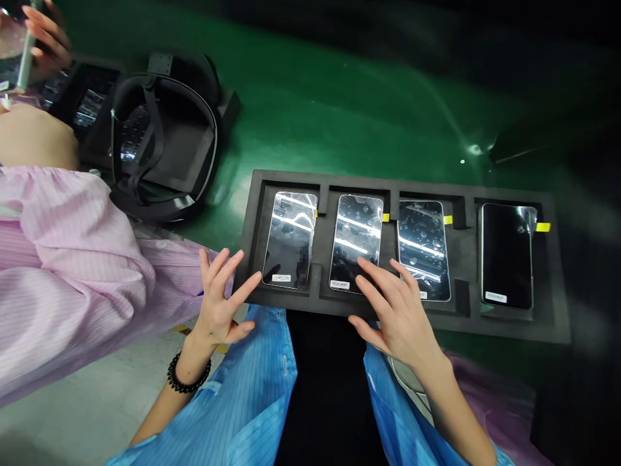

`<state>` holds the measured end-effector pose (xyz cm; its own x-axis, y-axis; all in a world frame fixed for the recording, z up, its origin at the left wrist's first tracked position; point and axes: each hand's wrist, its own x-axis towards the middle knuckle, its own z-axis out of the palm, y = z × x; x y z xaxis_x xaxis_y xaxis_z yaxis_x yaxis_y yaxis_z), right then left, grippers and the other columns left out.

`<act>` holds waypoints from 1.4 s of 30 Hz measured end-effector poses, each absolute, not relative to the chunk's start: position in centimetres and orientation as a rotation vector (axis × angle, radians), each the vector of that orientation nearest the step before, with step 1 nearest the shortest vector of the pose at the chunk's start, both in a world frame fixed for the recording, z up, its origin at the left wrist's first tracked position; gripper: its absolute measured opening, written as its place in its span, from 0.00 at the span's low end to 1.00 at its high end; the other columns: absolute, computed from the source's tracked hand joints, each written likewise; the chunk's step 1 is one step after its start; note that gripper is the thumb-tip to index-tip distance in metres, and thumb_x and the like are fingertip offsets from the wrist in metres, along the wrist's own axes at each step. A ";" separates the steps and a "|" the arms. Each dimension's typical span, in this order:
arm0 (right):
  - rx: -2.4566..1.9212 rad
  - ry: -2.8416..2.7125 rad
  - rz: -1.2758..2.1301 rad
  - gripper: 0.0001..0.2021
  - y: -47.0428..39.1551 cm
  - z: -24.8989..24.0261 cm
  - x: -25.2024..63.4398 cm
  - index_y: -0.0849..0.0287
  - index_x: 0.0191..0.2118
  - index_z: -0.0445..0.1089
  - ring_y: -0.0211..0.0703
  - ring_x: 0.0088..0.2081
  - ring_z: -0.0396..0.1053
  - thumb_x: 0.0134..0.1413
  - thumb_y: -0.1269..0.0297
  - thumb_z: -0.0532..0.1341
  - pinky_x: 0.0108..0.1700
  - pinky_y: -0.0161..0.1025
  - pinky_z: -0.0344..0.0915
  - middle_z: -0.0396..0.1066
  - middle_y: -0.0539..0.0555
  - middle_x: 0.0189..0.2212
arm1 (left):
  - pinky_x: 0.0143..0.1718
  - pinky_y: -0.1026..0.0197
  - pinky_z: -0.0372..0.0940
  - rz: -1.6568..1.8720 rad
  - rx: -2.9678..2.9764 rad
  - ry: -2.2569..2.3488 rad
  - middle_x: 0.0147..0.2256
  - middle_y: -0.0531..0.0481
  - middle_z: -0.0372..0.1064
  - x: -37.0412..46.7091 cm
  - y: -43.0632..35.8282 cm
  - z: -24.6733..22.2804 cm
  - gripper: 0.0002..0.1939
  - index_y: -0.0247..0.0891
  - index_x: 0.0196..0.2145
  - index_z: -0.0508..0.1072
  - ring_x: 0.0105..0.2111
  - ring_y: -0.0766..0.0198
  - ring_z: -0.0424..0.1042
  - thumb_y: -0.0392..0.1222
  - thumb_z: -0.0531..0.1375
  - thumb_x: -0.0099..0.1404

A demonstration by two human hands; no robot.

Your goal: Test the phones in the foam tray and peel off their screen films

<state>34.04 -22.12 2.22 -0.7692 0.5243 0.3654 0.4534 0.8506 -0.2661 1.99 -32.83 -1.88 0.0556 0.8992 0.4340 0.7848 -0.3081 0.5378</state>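
A dark foam tray (315, 298) lies on the green table with several phones in its compartments. The leftmost phone (290, 239) has a white label at its lower edge. My left hand (223, 301) is open beside the tray's left end, its index fingertip near that phone's lower left corner. My right hand (395, 307) is open, fingers spread over the lower part of the second phone (356, 239) and partly over the third phone (424, 243); whether the fingertips touch is unclear. The rightmost phone (507, 255) has a dark screen. Yellow tabs show beside the phones.
To the left, a person in a pink striped sleeve (72, 259) holds a phone (26, 52) at the upper left. A black headband-like device (211, 129) rests on another dark tray (230, 110). The green table (310, 116) extends behind my tray.
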 end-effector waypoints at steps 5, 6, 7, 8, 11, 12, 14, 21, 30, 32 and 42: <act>-0.751 -2.706 0.178 0.21 -22.2 2.3 34.0 0.59 0.63 0.65 0.53 0.60 0.67 0.68 0.60 0.58 0.68 0.60 0.55 0.67 0.64 0.64 | 0.72 0.34 0.24 0.949 2.173 1.725 0.69 0.55 0.57 1.9 -32.9 -2.0 0.29 0.61 0.61 0.72 0.69 0.40 0.52 0.69 0.51 0.68; -0.751 -2.695 0.176 0.22 -22.2 2.3 34.0 0.58 0.64 0.64 0.53 0.60 0.68 0.68 0.60 0.58 0.68 0.60 0.56 0.67 0.63 0.64 | 0.72 0.34 0.25 0.957 2.163 1.727 0.69 0.56 0.55 1.9 -32.9 -2.1 0.29 0.60 0.61 0.71 0.69 0.40 0.52 0.69 0.51 0.68; -0.748 -2.669 0.176 0.23 -22.2 2.3 34.1 0.57 0.66 0.62 0.53 0.60 0.68 0.68 0.60 0.58 0.67 0.61 0.57 0.67 0.63 0.64 | 0.72 0.34 0.25 0.987 2.148 1.729 0.71 0.57 0.53 1.9 -33.0 -2.2 0.29 0.61 0.63 0.69 0.69 0.40 0.52 0.68 0.52 0.68; -0.748 -2.644 0.175 0.26 -22.2 2.3 34.1 0.57 0.67 0.59 0.54 0.60 0.68 0.68 0.59 0.58 0.67 0.61 0.58 0.66 0.64 0.65 | 0.72 0.34 0.25 1.026 2.129 1.730 0.72 0.59 0.50 1.9 -33.0 -2.2 0.30 0.62 0.64 0.67 0.69 0.40 0.51 0.68 0.52 0.68; -0.746 -2.660 0.171 0.25 -22.2 2.3 34.1 0.59 0.66 0.61 0.55 0.61 0.67 0.68 0.58 0.58 0.67 0.63 0.58 0.65 0.67 0.65 | 0.72 0.33 0.25 1.043 2.088 1.730 0.72 0.60 0.50 1.9 -33.1 -2.3 0.29 0.64 0.63 0.68 0.70 0.39 0.50 0.68 0.53 0.67; -0.746 -2.689 0.173 0.22 -22.2 2.4 34.1 0.58 0.64 0.64 0.55 0.61 0.67 0.69 0.58 0.58 0.67 0.63 0.57 0.65 0.66 0.65 | 0.72 0.33 0.24 1.004 2.090 1.730 0.70 0.59 0.53 1.9 -33.0 -2.3 0.28 0.64 0.62 0.70 0.69 0.39 0.51 0.69 0.53 0.67; -0.751 -2.726 0.190 0.19 -22.1 2.4 34.0 0.57 0.62 0.67 0.55 0.61 0.68 0.69 0.59 0.57 0.68 0.63 0.55 0.66 0.64 0.65 | 0.72 0.33 0.23 0.939 2.070 1.748 0.67 0.55 0.61 1.8 -33.0 -2.4 0.29 0.62 0.57 0.75 0.68 0.38 0.53 0.72 0.53 0.65; -0.779 -2.595 0.270 0.37 -22.3 1.9 34.1 0.58 0.75 0.41 0.55 0.60 0.68 0.69 0.54 0.57 0.67 0.63 0.59 0.66 0.65 0.65 | 0.72 0.33 0.25 1.101 1.926 1.804 0.66 0.56 0.60 1.5 -33.4 -2.5 0.32 0.61 0.57 0.75 0.68 0.37 0.52 0.74 0.56 0.61; -0.755 -2.673 0.189 0.25 -22.2 2.7 33.8 0.59 0.67 0.61 0.55 0.60 0.68 0.69 0.58 0.57 0.67 0.61 0.59 0.66 0.65 0.65 | 0.72 0.33 0.21 0.973 2.082 1.702 0.71 0.63 0.50 1.8 -33.0 -2.1 0.28 0.63 0.62 0.69 0.70 0.36 0.48 0.67 0.54 0.67; -0.767 -2.713 0.183 0.21 -22.2 2.8 33.7 0.58 0.63 0.66 0.54 0.60 0.68 0.70 0.58 0.56 0.67 0.62 0.57 0.66 0.63 0.65 | 0.72 0.33 0.22 0.941 2.037 1.726 0.68 0.58 0.57 1.8 -33.0 -2.2 0.28 0.62 0.58 0.75 0.70 0.35 0.49 0.70 0.54 0.66; -0.767 -2.662 0.161 0.25 -22.3 2.5 33.9 0.61 0.67 0.60 0.55 0.61 0.68 0.71 0.55 0.54 0.66 0.62 0.58 0.66 0.67 0.65 | 0.72 0.33 0.23 1.004 2.035 1.732 0.69 0.60 0.56 1.6 -33.3 -2.3 0.28 0.63 0.58 0.74 0.71 0.36 0.47 0.71 0.56 0.64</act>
